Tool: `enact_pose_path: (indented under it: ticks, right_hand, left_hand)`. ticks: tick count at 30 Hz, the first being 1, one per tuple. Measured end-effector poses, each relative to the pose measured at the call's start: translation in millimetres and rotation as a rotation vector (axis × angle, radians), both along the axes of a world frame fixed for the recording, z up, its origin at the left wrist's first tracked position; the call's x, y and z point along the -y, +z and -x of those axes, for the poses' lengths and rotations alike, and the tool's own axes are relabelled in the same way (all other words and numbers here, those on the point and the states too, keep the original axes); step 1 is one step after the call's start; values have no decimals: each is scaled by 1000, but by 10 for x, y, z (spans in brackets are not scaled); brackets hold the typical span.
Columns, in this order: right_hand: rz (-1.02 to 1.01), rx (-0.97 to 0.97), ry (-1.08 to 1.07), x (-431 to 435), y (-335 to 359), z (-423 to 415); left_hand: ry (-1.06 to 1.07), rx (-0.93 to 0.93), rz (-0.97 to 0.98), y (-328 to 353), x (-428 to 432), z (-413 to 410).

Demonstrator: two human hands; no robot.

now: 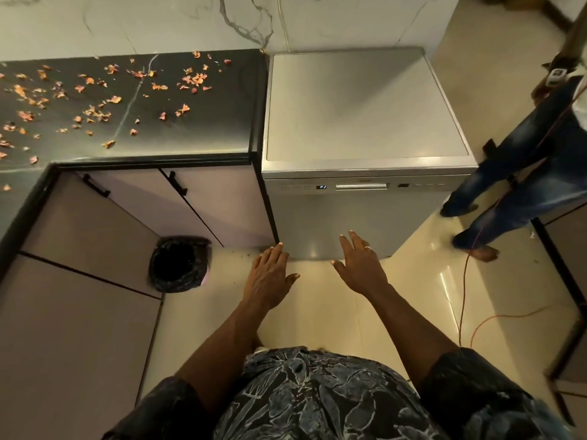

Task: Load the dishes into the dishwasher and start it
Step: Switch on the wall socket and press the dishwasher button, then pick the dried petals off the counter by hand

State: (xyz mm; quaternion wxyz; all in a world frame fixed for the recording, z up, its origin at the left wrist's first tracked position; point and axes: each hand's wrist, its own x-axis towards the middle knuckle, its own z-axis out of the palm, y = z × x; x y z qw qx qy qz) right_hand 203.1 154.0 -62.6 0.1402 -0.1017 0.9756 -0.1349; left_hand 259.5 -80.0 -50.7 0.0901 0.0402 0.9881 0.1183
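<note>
One view only: head-worn, wide-angle. Looks forward and steeply down past the wearer's torso (317, 401) at the bottom edge. Near range: dishwasher (359, 115) top and front at centre, table (222, 122) upper left, floor (317, 312) below. Straight edges bow toward frame borders.

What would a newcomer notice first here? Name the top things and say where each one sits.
The silver dishwasher stands shut in the middle, its display reading P2, with the left hand and right hand spread open and empty in front of its door. Orange flakes, like dried petals, litter the dark counter to its left. A second person in jeans stands at the right edge.
</note>
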Motion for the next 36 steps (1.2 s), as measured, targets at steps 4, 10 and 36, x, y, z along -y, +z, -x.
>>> enact_pose_path:
  ticks: [4,10,36]
  right_hand:
    - [7,27,-11,-46,-25,-14]
    - [16,-2,13,38,-7,-29]
    - [491,-178,143,2407,745,683]
  left_hand:
    - [34,-1,-11,46,54,-34]
    - [75,-43,-30,79,131,-114]
    - [637,-339,-264,703,1923,93]
